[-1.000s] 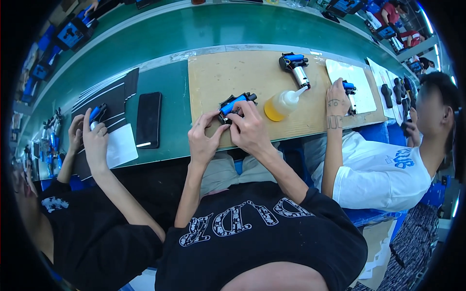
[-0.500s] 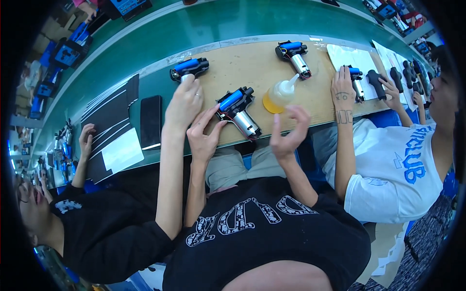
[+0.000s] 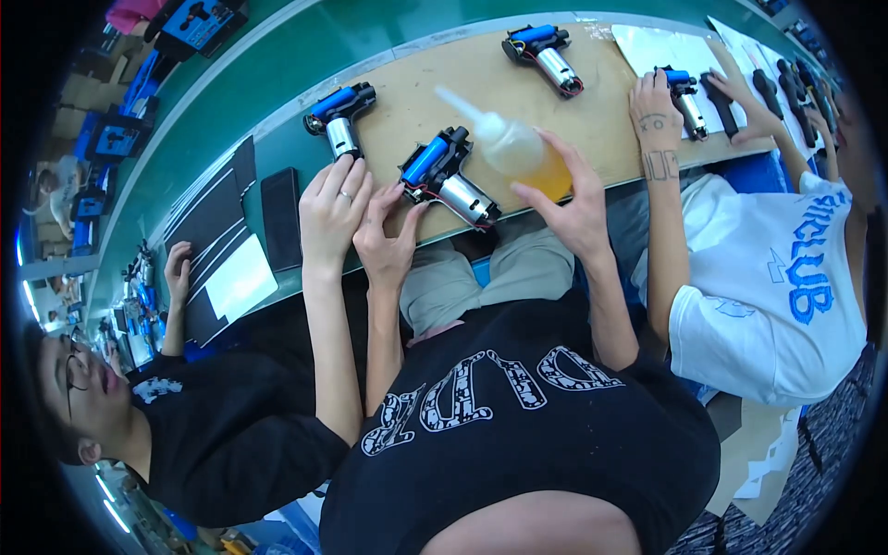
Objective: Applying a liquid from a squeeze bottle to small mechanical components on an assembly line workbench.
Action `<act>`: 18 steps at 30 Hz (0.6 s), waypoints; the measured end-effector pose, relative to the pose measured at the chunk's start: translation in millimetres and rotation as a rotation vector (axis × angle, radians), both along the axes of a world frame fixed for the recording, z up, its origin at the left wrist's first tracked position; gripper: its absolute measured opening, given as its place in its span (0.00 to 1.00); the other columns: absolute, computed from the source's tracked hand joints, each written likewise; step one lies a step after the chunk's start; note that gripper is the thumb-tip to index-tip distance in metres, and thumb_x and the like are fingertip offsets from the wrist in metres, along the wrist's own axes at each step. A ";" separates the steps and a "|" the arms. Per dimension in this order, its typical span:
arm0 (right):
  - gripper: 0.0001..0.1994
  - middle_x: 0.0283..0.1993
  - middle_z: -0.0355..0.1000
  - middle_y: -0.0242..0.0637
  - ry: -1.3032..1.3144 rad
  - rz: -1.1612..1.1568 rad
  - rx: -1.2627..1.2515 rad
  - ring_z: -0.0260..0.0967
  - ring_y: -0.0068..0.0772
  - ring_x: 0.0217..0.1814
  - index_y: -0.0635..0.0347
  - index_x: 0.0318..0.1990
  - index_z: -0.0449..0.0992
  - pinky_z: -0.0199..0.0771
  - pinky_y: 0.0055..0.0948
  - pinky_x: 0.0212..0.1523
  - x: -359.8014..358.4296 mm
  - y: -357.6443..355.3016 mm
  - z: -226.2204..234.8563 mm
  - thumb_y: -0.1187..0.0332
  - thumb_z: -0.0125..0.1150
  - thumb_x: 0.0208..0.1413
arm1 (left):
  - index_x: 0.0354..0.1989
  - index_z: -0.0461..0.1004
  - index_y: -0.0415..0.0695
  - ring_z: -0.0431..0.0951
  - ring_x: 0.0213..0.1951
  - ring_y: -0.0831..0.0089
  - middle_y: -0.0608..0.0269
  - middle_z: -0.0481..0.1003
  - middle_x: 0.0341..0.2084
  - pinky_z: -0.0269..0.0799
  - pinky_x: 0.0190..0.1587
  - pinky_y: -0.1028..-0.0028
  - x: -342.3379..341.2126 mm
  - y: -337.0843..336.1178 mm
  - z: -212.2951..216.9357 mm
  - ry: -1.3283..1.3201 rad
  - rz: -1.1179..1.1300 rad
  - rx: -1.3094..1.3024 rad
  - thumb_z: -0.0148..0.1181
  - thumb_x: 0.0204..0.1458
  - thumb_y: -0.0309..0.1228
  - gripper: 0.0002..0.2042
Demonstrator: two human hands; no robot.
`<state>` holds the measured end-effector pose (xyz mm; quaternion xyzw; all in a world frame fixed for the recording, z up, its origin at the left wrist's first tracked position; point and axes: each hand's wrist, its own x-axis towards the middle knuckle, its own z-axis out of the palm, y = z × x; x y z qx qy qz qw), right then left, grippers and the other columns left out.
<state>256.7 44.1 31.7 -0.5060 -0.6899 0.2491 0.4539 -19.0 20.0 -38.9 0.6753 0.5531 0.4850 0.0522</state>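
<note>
My right hand (image 3: 575,208) is closed around a squeeze bottle (image 3: 507,146) of yellow liquid. The bottle is tilted, its long pale nozzle pointing up and to the left, above the table. With thumb and fingers my left hand (image 3: 387,242) grips the near left edge of an opened handheld tool (image 3: 435,166). This tool has a black half-housing, a blue cylinder, a silver motor and red wires. It lies on the brown board, below and left of the bottle.
Similar opened tools lie at the left (image 3: 340,120) and far right (image 3: 546,60) of the board (image 3: 407,92). A co-worker's hand (image 3: 335,208) is close beside my left hand. Another co-worker's hand (image 3: 655,111) rests by a tool on the right. A black phone (image 3: 281,217) lies left.
My right hand has taken hold of the squeeze bottle, lifted it and tilted it left. The left co-worker's hand has drawn back from the left tool. My left hand stays at the middle tool.
</note>
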 end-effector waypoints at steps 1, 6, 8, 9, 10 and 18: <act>0.30 0.53 0.76 0.42 0.012 0.022 0.052 0.75 0.37 0.55 0.61 0.56 0.75 0.74 0.34 0.57 4.7 -6.0 1.9 0.69 0.79 0.43 | 0.44 0.77 0.36 0.82 0.46 0.59 0.49 0.80 0.44 0.78 0.52 0.66 3.1 -1.3 1.8 0.006 -0.009 -0.011 0.76 0.45 0.24 0.18; 0.32 0.51 0.76 0.42 -0.039 0.037 0.124 0.76 0.40 0.54 0.56 0.54 0.78 0.77 0.34 0.51 19.5 -34.2 16.0 0.73 0.80 0.35 | 0.44 0.79 0.35 0.84 0.43 0.62 0.48 0.81 0.45 0.81 0.45 0.71 15.5 -5.5 8.0 -0.078 -0.028 -0.029 0.78 0.41 0.21 0.21; 0.31 0.50 0.76 0.41 -0.118 0.043 0.214 0.76 0.40 0.53 0.54 0.52 0.79 0.78 0.34 0.49 21.2 -40.7 21.7 0.74 0.80 0.33 | 0.44 0.79 0.36 0.84 0.43 0.62 0.48 0.81 0.45 0.81 0.45 0.71 17.1 -5.7 9.4 -0.078 -0.023 -0.044 0.79 0.41 0.22 0.20; 0.29 0.50 0.76 0.41 -0.147 0.029 0.212 0.76 0.41 0.51 0.53 0.50 0.80 0.78 0.34 0.48 19.1 -43.1 26.0 0.74 0.79 0.32 | 0.44 0.79 0.36 0.84 0.42 0.63 0.48 0.81 0.45 0.81 0.46 0.71 18.1 -5.8 10.5 -0.082 -0.003 -0.049 0.79 0.41 0.22 0.20; 0.28 0.49 0.76 0.41 -0.175 0.015 0.211 0.76 0.41 0.49 0.52 0.47 0.82 0.78 0.34 0.46 16.8 -45.1 28.3 0.74 0.79 0.31 | 0.46 0.79 0.36 0.84 0.43 0.64 0.49 0.81 0.45 0.81 0.46 0.70 18.8 -5.3 10.9 -0.083 -0.006 -0.031 0.78 0.40 0.20 0.21; 0.28 0.48 0.76 0.39 -0.190 0.014 0.277 0.74 0.44 0.46 0.50 0.45 0.82 0.78 0.36 0.45 -4.4 -50.4 32.9 0.75 0.75 0.27 | 0.37 0.78 0.39 0.81 0.35 0.61 0.56 0.79 0.41 0.77 0.37 0.66 -44.3 49.5 46.6 0.547 -0.023 0.051 0.67 0.50 0.28 0.08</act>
